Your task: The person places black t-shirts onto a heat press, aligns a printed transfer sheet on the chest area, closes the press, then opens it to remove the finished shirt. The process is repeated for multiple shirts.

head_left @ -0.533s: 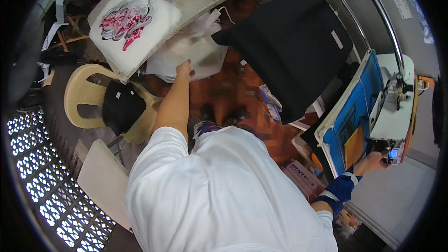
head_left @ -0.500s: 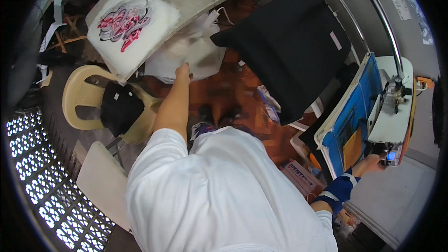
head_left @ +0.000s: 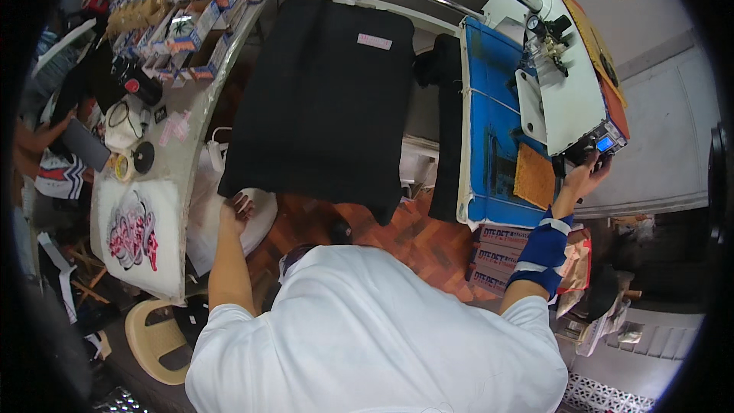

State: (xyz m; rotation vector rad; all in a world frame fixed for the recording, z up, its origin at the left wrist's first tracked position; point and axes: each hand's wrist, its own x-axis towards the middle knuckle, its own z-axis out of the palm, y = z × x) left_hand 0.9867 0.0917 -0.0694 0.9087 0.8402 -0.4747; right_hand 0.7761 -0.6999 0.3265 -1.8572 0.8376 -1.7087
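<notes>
A black garment [head_left: 321, 99], apparently a T-shirt, lies spread over a flat board in front of me, with a small pink patch [head_left: 375, 41] near its far edge. By the garment's near left corner is my left hand [head_left: 241, 207]; its fingers are loosely bent and slightly apart, with nothing visible in them. At the right my right hand [head_left: 587, 177] is closed around a dark handle below the lit blue screen [head_left: 605, 144] of a white heat press [head_left: 566, 92]. Whether the left fingertips touch the cloth is unclear.
A blue padded panel [head_left: 489, 115] with an orange-brown pad [head_left: 534, 176] stands beside the press. The left table [head_left: 200, 118] carries a white sheet with a pink and black design [head_left: 134, 233] and several boxes [head_left: 191, 23]. A beige chair [head_left: 149, 336] is near left; another person's arm [head_left: 42, 138] shows far left.
My view has turned to the right, bringing the garment to the middle. My left hand has come from over the floor to the garment's corner. The right hand stays at the press.
</notes>
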